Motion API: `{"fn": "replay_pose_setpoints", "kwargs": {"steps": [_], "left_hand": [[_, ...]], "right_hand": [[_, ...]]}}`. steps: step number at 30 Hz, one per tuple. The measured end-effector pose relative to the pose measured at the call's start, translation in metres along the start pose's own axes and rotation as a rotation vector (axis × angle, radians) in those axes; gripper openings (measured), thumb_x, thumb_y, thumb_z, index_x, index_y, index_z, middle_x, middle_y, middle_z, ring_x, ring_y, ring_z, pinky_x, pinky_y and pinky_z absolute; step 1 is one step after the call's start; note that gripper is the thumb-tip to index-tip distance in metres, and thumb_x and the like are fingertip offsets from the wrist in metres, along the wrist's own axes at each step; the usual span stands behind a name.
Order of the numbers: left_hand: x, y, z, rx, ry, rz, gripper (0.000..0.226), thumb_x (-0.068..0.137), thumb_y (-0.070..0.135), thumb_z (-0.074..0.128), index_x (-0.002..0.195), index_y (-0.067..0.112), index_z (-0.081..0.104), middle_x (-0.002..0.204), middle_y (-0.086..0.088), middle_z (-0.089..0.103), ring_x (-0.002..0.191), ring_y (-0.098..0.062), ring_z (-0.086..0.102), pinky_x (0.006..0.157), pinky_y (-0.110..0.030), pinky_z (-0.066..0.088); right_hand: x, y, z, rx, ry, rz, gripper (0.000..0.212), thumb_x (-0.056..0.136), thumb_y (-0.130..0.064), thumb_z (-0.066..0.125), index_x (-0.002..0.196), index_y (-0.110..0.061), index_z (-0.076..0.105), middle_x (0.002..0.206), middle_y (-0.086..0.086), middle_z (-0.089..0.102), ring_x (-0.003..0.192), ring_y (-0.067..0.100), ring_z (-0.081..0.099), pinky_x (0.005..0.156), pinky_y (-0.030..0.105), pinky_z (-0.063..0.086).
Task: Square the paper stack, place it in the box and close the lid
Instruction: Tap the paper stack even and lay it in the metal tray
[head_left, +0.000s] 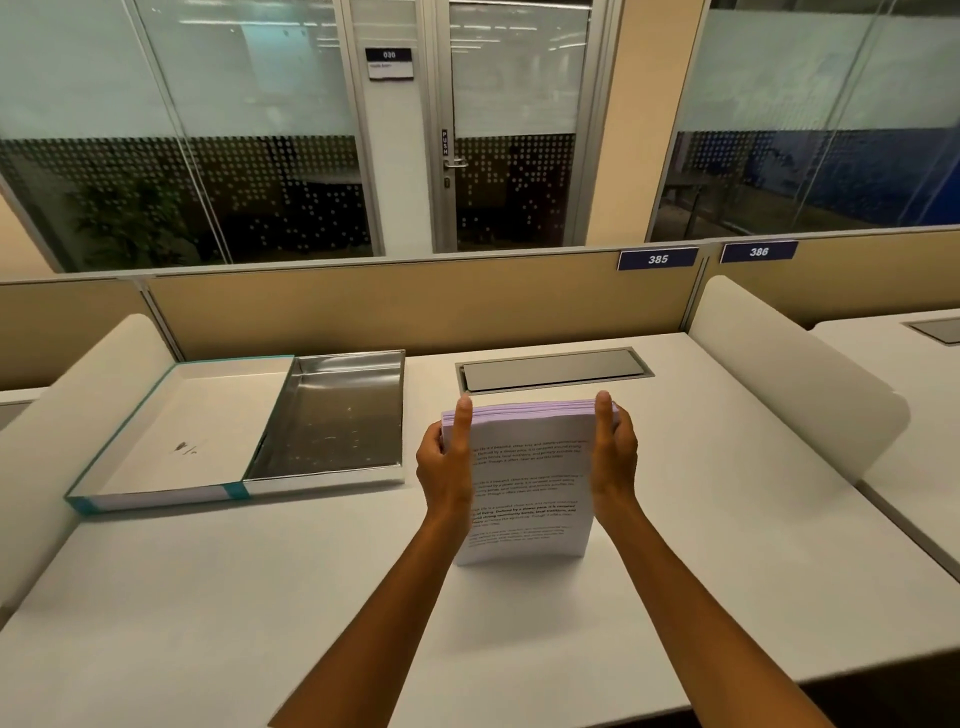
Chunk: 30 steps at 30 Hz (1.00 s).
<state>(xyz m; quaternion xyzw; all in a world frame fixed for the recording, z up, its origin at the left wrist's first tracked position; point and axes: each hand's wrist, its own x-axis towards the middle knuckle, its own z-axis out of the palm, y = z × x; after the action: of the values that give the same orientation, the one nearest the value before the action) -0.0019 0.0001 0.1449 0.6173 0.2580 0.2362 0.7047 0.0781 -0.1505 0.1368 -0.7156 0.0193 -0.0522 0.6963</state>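
The paper stack (527, 483) stands upright on its lower edge on the desk (208, 597), held between both hands. The left hand (444, 473) presses the left side of the stack and the right hand (615, 462) presses the right side. Both thumbs lie on the printed front sheet and point up to the top edge; the other fingers are closed behind the stack. To the left of the left hand, apart from it, the box (332, 421) lies open with its lid (171, 436) folded flat beside it.
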Motion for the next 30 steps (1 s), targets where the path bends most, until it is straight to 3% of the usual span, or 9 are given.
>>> {"fn": "replay_pose_setpoints", "kwargs": {"steps": [5, 8, 11, 15, 21, 26, 30], "left_hand": [[-0.008, -0.044, -0.03, 0.122, -0.219, 0.117, 0.057, 0.081, 0.042, 0.068, 0.131, 0.022, 0.05, 0.118, 0.0, 0.065, 0.103, -0.02, 0.065, 0.079, -0.034, 0.061], [-0.004, -0.069, -0.045, 0.231, -0.257, 0.125, 0.052, 0.085, 0.02, 0.07, 0.133, 0.017, 0.05, 0.123, 0.0, 0.064, 0.108, -0.019, 0.064, 0.09, -0.038, 0.057], [0.001, -0.084, -0.054, 0.279, -0.263, 0.116, 0.039, 0.088, 0.011, 0.065, 0.126, 0.011, 0.056, 0.12, -0.005, 0.066, 0.107, -0.023, 0.065, 0.095, -0.044, 0.056], [0.005, -0.09, -0.057, 0.31, -0.232, 0.107, 0.029, 0.088, 0.009, 0.065, 0.116, 0.005, 0.062, 0.113, -0.007, 0.07, 0.102, -0.027, 0.067, 0.092, -0.044, 0.058], [0.019, -0.09, -0.055, 0.366, -0.189, 0.09, 0.022, 0.087, 0.006, 0.066, 0.108, 0.01, 0.068, 0.105, 0.004, 0.073, 0.091, -0.012, 0.072, 0.086, -0.032, 0.06], [0.034, -0.085, -0.04, 0.403, -0.098, 0.075, 0.027, 0.087, 0.003, 0.066, 0.113, 0.006, 0.066, 0.11, -0.008, 0.071, 0.096, -0.024, 0.069, 0.088, -0.033, 0.058], [0.042, -0.078, -0.043, 0.444, -0.122, 0.068, 0.025, 0.087, 0.011, 0.067, 0.112, 0.006, 0.066, 0.11, -0.009, 0.071, 0.094, -0.025, 0.071, 0.085, -0.035, 0.059]], "right_hand": [[-0.012, 0.033, -0.022, 0.012, -0.223, -0.022, 0.047, 0.084, -0.045, 0.046, 0.125, -0.022, 0.049, 0.103, -0.004, 0.065, 0.088, 0.011, 0.063, 0.063, 0.02, 0.051], [-0.011, 0.058, -0.035, -0.065, -0.312, 0.013, 0.039, 0.087, -0.022, 0.054, 0.125, -0.025, 0.05, 0.11, -0.006, 0.064, 0.098, 0.012, 0.063, 0.061, 0.018, 0.055], [-0.002, 0.082, -0.046, -0.148, -0.383, 0.064, 0.039, 0.093, -0.004, 0.055, 0.129, -0.018, 0.05, 0.119, 0.0, 0.062, 0.109, 0.022, 0.061, 0.082, 0.026, 0.056], [0.012, 0.097, -0.054, -0.171, -0.451, 0.057, 0.034, 0.092, -0.006, 0.06, 0.123, -0.017, 0.055, 0.118, 0.0, 0.065, 0.108, 0.02, 0.063, 0.08, 0.022, 0.057], [0.036, 0.103, -0.057, -0.191, -0.517, 0.014, 0.027, 0.09, -0.014, 0.065, 0.111, -0.031, 0.06, 0.112, -0.007, 0.07, 0.1, 0.014, 0.068, 0.078, 0.021, 0.06], [0.067, 0.101, -0.046, -0.251, -0.607, -0.051, 0.021, 0.092, -0.017, 0.062, 0.111, -0.027, 0.059, 0.108, -0.009, 0.07, 0.094, 0.013, 0.068, 0.068, 0.016, 0.056], [0.069, 0.098, -0.038, -0.276, -0.627, -0.056, 0.023, 0.094, -0.022, 0.059, 0.116, -0.024, 0.056, 0.11, -0.006, 0.068, 0.093, 0.014, 0.067, 0.063, 0.017, 0.057]]}}
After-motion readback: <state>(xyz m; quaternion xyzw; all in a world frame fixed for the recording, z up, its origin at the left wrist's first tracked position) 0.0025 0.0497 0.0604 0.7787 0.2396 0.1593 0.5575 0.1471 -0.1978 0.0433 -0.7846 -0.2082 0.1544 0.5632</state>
